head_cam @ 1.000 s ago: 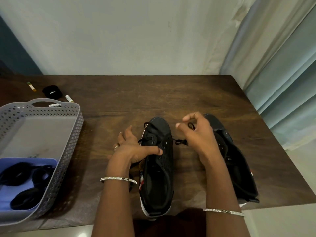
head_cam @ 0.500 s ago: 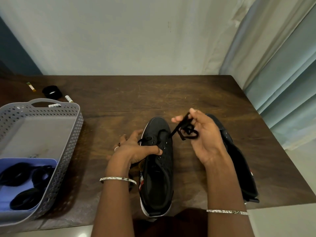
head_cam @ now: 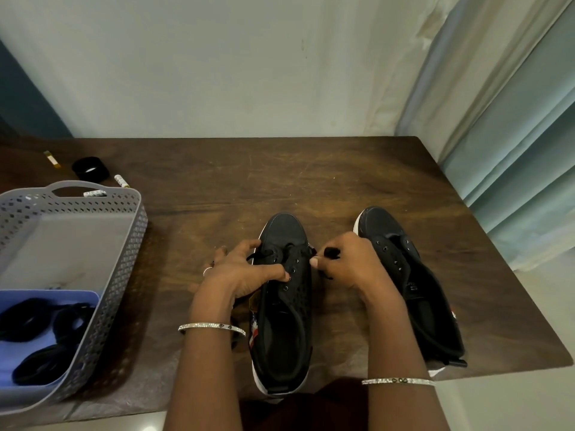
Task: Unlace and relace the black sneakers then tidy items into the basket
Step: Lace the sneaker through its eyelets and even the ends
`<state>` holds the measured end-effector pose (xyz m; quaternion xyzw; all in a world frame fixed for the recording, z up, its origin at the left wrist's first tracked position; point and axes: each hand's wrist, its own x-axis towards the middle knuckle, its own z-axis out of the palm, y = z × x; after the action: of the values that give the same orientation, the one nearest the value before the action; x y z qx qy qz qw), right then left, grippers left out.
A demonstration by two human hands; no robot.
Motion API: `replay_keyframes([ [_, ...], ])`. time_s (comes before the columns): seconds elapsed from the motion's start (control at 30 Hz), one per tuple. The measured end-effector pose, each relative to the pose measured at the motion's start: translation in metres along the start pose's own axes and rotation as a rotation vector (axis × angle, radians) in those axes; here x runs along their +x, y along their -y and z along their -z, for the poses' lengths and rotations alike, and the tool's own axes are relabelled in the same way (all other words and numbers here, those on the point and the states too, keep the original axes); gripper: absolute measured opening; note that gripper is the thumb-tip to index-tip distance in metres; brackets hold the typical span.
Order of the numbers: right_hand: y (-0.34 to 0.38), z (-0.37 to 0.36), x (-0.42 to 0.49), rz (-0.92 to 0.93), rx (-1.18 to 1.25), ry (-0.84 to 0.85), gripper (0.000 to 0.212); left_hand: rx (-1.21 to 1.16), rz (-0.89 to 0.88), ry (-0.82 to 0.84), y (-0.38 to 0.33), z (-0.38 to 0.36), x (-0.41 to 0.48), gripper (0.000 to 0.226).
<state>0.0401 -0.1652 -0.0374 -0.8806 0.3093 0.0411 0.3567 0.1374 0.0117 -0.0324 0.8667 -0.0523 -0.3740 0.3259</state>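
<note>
head | left hand (head_cam: 245,275) grips sneaker (head_cam: 281,334) | right hand (head_cam: 351,269) pinches lace (head_cam: 331,252) beside it

basket (head_cam: 124,244) left of sneakers (head_cam: 286,306)

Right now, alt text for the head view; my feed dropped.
The left hand holds a black sneaker on a wooden table while the right hand pinches its lace by the eyelets. The other sneaker lies to its right; a grey basket stands at left.

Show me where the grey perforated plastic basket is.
Head view: the grey perforated plastic basket sits at the left edge of the dark wooden table, left of the person's left hand.
</note>
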Motion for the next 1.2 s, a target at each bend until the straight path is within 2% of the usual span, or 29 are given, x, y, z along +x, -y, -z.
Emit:
replay_keyframes([
  [0.1,0.002,0.001,-0.004,0.053,0.314,-0.067,0.011,0.002,-0.032,0.035,-0.003,0.001,-0.002,0.103],
  [0.2,0.011,0.007,-0.009,0.036,0.645,-0.085,0.017,0.01,-0.041,0.053,-0.005,0.0,-0.003,0.09],
  [0.33,0.015,0.014,-0.011,-0.054,0.853,-0.179,0.034,0.03,-0.039,0.036,-0.005,0.0,-0.004,0.087],
  [0.47,0.009,0.013,-0.009,-0.15,0.588,-0.31,0.029,0.009,-0.039,0.041,-0.006,-0.001,-0.004,0.091],
  [0.57,0.005,0.011,-0.006,-0.169,0.468,-0.279,0.015,-0.096,-0.084,0.051,0.001,-0.002,0.005,0.106],
  [0.6,0.004,0.01,-0.005,-0.171,0.442,-0.245,0.009,-0.15,-0.098,0.058,0.003,-0.002,0.007,0.102],
  [0.63,0.003,0.009,-0.005,-0.17,0.409,-0.207,0.006,-0.216,-0.105,0.066,0.005,-0.002,0.008,0.088],
  [0.67,0.003,0.009,-0.005,-0.159,0.364,-0.177,0.008,-0.278,-0.115,0.052,0.006,-0.001,0.01,0.065],
  [0.73,0.004,0.008,-0.006,-0.115,0.289,-0.141,0.015,-0.294,-0.168,-0.082,0.008,0.001,0.015,0.016],
  [0.77,0.005,0.008,-0.008,-0.092,0.273,-0.115,0.021,-0.262,-0.183,-0.152,0.009,0.0,0.018,0.01],
  [0.83,0.007,0.005,-0.008,-0.069,0.251,-0.061,0.025,-0.184,-0.172,-0.233,0.012,-0.002,0.022,0.013],
  [0.97,0.011,-0.003,-0.004,-0.032,0.071,-0.07,0.016,-0.059,-0.134,-0.259,0.009,-0.005,0.018,0.012],
  [1.2,0.014,-0.008,-0.002,0.017,0.068,-0.118,0.014,0.071,-0.134,-0.294,0.003,-0.006,0.012,0.019],
])
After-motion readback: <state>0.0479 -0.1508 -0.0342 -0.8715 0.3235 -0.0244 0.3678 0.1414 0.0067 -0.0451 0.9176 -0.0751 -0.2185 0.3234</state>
